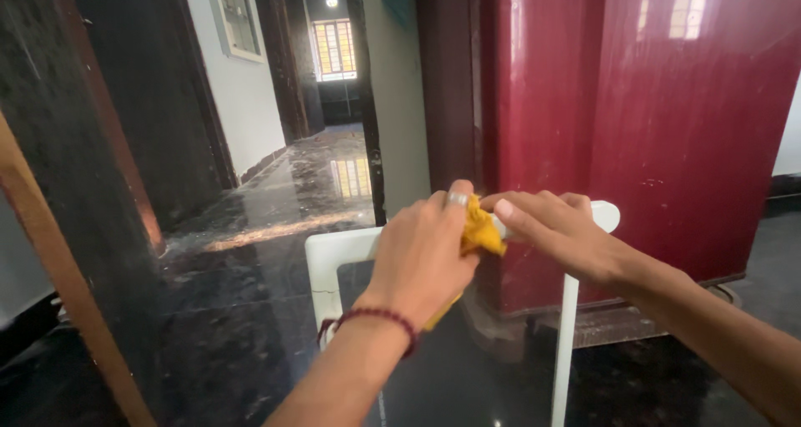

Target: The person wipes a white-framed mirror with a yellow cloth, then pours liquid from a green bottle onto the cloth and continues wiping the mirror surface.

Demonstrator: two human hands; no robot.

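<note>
My left hand grips a yellow cloth and presses it on the top rail of a white plastic chair frame. It wears a ring and a dark red bead bracelet at the wrist. My right hand lies on the same rail just to the right, fingers curled over the rail and touching the cloth's edge. Part of the cloth hangs down behind my left hand.
A glossy dark red refrigerator stands right behind the chair frame. A wooden door frame rises at the left. A shiny black stone floor runs back along a hallway to a barred window.
</note>
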